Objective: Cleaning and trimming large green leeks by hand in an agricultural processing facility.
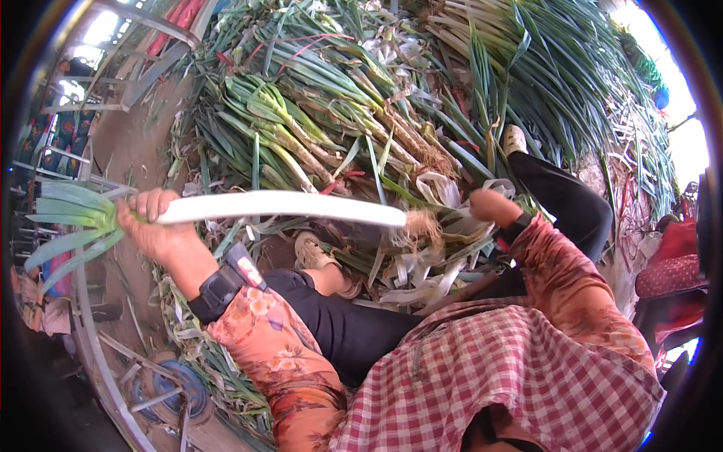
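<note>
My left hand [157, 218] is wrapped round a leek [279, 205] where its white shaft meets the cut green leaves. The bare white shaft reaches across to the right and ends in a tuft of brown roots [424, 230]. To the right of the roots, my right hand [493, 207] is closed, its fingers curled and partly hidden. Pale peeled leaves [437, 188] lie close to it; whether any are in its grip I cannot make out. Below the leek, more stripped skins [433, 282] are heaped between my feet.
Untrimmed leeks [294, 135] lie in a loose pile ahead. A larger stack of leeks [557, 75] rises at the far right. On the left stands a metal frame [90, 324] with a blue wheel [169, 392]. A checked apron [489, 369] covers my lap.
</note>
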The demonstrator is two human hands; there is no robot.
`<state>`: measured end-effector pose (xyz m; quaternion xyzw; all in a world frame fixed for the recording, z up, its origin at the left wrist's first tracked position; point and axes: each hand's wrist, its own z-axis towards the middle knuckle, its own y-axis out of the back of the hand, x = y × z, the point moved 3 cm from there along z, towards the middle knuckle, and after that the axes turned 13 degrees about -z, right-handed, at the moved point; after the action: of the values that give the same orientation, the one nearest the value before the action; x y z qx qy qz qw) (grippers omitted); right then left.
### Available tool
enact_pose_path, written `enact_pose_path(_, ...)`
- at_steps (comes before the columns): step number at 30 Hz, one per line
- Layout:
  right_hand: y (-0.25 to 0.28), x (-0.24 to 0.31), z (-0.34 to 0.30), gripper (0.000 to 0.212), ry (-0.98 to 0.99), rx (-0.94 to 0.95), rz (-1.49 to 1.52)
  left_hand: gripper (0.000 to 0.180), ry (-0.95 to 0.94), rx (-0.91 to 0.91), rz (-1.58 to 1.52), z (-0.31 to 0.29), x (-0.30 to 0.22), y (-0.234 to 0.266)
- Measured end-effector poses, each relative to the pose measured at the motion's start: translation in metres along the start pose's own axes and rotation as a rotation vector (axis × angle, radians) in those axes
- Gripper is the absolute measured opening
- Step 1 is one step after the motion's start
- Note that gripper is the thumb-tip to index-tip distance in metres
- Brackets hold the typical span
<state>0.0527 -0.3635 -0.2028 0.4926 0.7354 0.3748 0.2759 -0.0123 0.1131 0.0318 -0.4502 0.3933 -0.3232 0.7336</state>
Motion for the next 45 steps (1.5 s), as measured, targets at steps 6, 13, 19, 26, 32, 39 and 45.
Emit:
enact_pose_path(6,0.125,0.094,-0.037,0.032,0.184,-0.666,0.747,0.027,-0.099,-0.12,0.069,0.0,0.031,-0.008)
enact_pose_path(13,0.164,0.197,-0.061,0.036,0.541,-0.908,0.5,0.027,-0.195,-0.201,0.163,-0.006,0.051,-0.012)
enact_pose_path(19,0.167,0.2,-0.059,0.043,0.623,-0.465,0.83,0.026,-0.037,-0.052,0.039,-0.007,0.049,-0.019)
enact_pose_path(26,0.165,0.196,-0.057,0.052,0.706,-0.063,1.085,0.023,0.156,0.261,-0.205,-0.013,0.056,-0.038)
enact_pose_path(32,0.141,0.175,-0.021,0.043,0.353,-0.154,1.747,0.022,0.191,0.319,-0.235,-0.011,0.055,-0.046)
enact_pose_path(39,0.062,0.053,0.004,0.044,-0.223,-0.154,1.703,0.022,0.101,0.294,-0.2,-0.015,0.025,-0.038)
enact_pose_path(45,0.068,0.051,-0.01,0.036,0.288,-0.682,-0.127,0.021,0.099,0.331,-0.003,-0.009,0.041,-0.04)
